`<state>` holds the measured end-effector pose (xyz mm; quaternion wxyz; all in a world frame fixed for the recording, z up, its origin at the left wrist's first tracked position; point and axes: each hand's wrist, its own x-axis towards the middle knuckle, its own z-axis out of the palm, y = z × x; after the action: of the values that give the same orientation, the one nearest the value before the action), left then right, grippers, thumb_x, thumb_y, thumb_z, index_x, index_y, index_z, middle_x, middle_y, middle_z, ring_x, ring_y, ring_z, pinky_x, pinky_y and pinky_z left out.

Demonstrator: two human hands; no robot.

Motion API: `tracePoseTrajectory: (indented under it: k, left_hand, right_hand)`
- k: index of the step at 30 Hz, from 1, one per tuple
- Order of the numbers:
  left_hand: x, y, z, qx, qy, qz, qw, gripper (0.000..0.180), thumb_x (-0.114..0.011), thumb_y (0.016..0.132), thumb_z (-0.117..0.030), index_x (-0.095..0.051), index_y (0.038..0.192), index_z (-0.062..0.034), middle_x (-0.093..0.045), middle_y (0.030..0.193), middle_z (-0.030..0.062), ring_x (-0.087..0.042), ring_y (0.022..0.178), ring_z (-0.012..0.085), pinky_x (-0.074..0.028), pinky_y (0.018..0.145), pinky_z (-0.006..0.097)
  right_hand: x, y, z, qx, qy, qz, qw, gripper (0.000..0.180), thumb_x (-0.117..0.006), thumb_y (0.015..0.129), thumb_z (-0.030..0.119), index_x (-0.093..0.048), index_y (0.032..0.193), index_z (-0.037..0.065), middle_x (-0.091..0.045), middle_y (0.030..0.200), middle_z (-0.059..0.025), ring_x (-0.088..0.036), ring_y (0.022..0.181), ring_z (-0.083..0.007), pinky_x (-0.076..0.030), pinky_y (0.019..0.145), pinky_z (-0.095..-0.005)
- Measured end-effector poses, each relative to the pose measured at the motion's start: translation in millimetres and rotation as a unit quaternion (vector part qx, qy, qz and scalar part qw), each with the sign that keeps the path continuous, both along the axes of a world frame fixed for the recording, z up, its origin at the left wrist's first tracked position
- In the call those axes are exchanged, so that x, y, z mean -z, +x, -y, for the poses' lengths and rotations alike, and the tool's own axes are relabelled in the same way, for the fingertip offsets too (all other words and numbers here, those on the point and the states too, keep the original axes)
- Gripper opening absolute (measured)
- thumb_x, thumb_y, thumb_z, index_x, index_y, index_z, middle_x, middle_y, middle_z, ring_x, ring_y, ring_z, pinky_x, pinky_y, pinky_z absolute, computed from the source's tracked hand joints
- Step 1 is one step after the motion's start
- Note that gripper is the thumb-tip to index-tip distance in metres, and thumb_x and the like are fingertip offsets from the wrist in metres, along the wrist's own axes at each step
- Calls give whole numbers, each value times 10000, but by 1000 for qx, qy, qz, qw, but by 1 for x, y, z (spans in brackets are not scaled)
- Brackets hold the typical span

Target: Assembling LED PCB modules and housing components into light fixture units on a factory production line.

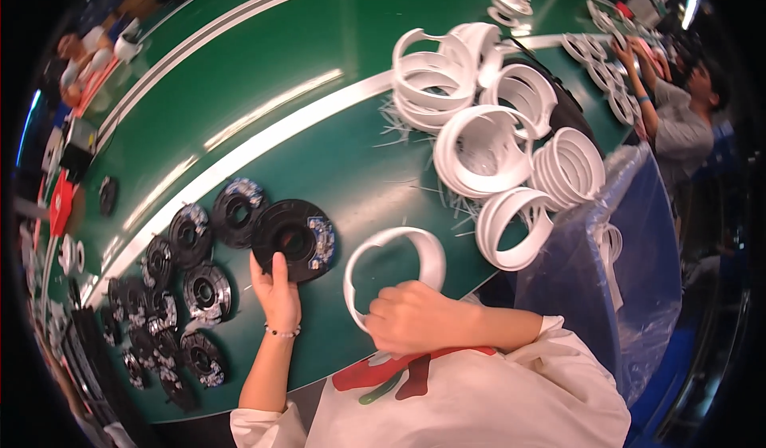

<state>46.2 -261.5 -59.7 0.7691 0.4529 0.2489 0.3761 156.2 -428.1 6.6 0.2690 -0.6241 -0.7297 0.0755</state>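
Observation:
My left hand point(276, 295) grips the near edge of a black round disc point(275, 250), thumb on top. The disc has a hole in its middle and a strip of circuit board on its right side. To the right, my right hand point(416, 317) is closed at the near rim of a white plastic ring point(432, 261). Its curled fingers hide part of that rim and face away from view. Disc and ring are apart. Just left of the held disc lie more black discs point(206, 292) with circuit boards, several in a loose group.
Stacked white rings point(484, 151) stand at the far right, with thin white strips point(392, 124) scattered beside them. A blue plastic bag point(574, 264) hangs by the table's right edge. Beyond a pale rail runs a green belt point(263, 57). Co-workers sit at far left and far right.

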Motion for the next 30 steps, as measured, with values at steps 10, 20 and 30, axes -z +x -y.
tracePoseTrajectory:
  k: [10, 20, 30]
  left_hand:
    - [5, -6, -7, -37, -6, 14, 999, 329, -445, 863, -61, -363, 1178, -13, -461, 1127, 76, -461, 1008, 142, -397, 865, 281]
    - [0, -1, 0, -32, -1, 31, 999, 419, -412, 858, -26, -261, 1248, -25, -387, 1199, 91, -408, 1080, 165, -367, 909, 309]
    - [-9, 3, 26, 292, -94, 6, 952, 758, -602, 687, -21, -178, 1314, -63, -298, 1304, 96, -305, 1205, 230, -254, 988, 369]
  right_hand:
    - [-7, 11, -20, 124, -168, 78, 975, 884, -761, 459, 411, -397, 1179, 50, -279, 1274, -174, -235, 1181, -388, -199, 917, -576]
    - [9, 25, -11, 224, -119, -85, 964, 1022, -763, 500, 317, -194, 1286, -3, -233, 1296, -196, -209, 1193, -383, -181, 962, -508]
    - [27, 23, -47, 181, 25, -420, 889, 1104, -788, 531, 243, -62, 1326, -1, -149, 1353, -198, -296, 1191, -246, -282, 957, -349]
